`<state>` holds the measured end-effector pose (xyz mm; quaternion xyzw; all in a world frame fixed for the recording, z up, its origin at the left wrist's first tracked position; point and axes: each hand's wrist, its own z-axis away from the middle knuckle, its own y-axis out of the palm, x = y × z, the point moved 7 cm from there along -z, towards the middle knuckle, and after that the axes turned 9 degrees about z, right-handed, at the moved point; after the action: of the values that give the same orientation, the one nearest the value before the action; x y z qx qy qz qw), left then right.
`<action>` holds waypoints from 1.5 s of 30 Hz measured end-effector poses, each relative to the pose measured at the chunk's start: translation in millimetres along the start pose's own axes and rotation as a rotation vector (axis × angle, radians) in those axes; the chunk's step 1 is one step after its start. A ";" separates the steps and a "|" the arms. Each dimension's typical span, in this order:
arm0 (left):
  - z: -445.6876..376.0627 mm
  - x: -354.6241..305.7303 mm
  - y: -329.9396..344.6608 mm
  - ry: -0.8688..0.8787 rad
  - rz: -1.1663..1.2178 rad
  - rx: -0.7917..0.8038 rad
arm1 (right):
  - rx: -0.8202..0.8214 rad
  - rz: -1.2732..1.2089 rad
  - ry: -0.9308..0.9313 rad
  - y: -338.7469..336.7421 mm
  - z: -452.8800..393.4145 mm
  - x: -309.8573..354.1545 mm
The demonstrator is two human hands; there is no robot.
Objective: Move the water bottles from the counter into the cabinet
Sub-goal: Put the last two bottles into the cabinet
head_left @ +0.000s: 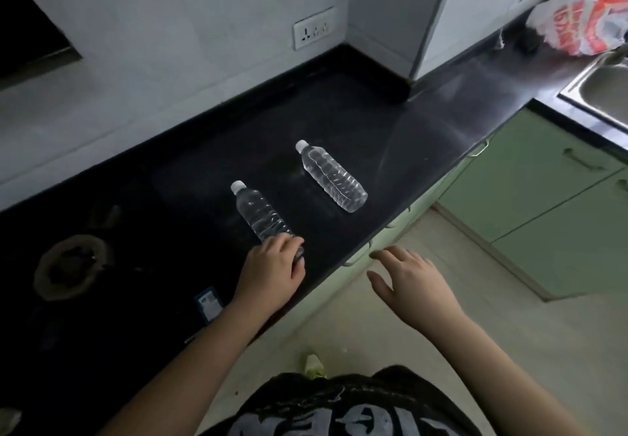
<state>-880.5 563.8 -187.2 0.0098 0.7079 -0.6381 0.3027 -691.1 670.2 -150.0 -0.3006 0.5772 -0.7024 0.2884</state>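
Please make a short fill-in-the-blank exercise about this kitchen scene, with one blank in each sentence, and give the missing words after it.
1. The number of bottles on the counter is ____.
2. The near bottle is gripped at its base by the ____ hand.
3. The right hand hovers open and holds ____.
4. The cap of the far bottle has the colour ____.

Missing words: two; left; nothing; white

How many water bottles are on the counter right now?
2. The near bottle lies with its base under the left hand; the far bottle lies untouched to its right, nearer the counter's corner. None seem hidden.
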 end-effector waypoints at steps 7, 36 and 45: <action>-52.8 37.2 4.8 -0.298 -0.071 -0.098 | 0.005 0.036 -0.135 -3.8 -88.5 6.4; -62.3 56.2 59.8 -1.149 0.178 -0.335 | 0.066 0.084 -0.414 70.2 -276.8 5.4; -45.0 48.2 60.7 -1.188 0.218 -0.274 | 0.151 0.127 -0.404 64.5 -251.6 -24.8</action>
<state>-914.2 598.1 -262.8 -0.3139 0.4888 -0.4033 0.7071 -861.2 838.4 -254.2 -0.3758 0.4710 -0.6497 0.4635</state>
